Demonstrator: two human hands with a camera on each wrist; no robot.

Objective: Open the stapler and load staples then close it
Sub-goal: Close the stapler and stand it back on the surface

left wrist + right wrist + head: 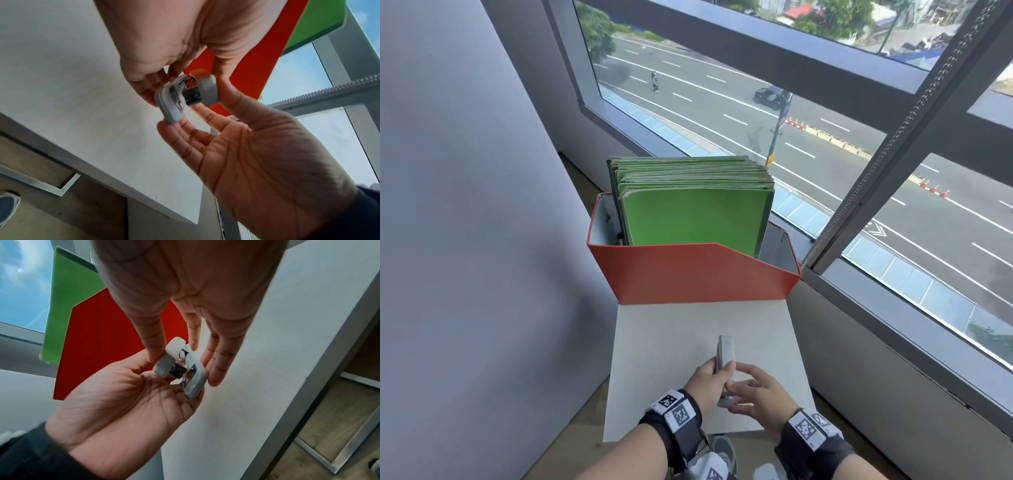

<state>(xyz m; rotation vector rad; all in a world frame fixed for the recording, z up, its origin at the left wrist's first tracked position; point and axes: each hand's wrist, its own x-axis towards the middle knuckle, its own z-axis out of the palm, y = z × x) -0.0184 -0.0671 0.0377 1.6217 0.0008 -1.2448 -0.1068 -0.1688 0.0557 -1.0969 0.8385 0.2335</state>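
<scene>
A small grey-white stapler (725,354) is held upright above the white table (654,349). My left hand (714,373) grips it from the left, fingers along the base and thumb by the top arm. My right hand (738,382) pinches its near end. Seen end-on in the left wrist view, the stapler (170,104) shows its top arm and labelled base a little apart, with dark metal between them. In the right wrist view my right hand (185,365) has its thumb on the stapler's (194,386) top arm and straight fingers against the base.
An orange file box (688,274) with several green folders (695,219) stands at the table's far edge. A large window and its sill (876,342) run along the right. A grey wall is on the left, wooden floor below.
</scene>
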